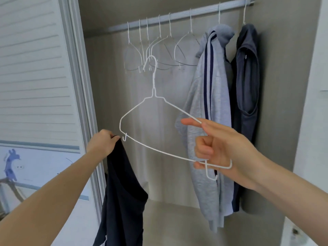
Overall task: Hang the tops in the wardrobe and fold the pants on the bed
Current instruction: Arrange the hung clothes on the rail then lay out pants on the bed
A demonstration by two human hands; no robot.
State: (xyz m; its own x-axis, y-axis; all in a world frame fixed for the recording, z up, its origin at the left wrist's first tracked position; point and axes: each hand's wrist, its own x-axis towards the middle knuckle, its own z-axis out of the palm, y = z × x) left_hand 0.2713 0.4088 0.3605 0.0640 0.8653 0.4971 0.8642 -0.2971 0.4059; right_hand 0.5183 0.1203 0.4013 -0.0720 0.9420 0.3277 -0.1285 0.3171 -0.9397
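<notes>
Open wardrobe (113,107): rail (177,16) carries a grey striped hoodie (204,139) and a dark sleeveless top (246,86) at its right end, empty wire hangers (159,50) toward the left. Black tank top (122,192) hangs from the left hand (103,144), fingers pinched on one shoulder strap. Right hand (218,148), fingers curled round the right end of a white wire hanger (154,121), hook up. Likely best: feed the hanger's free arm through the neck opening, seat both straps, then hook it onto the rail.
</notes>
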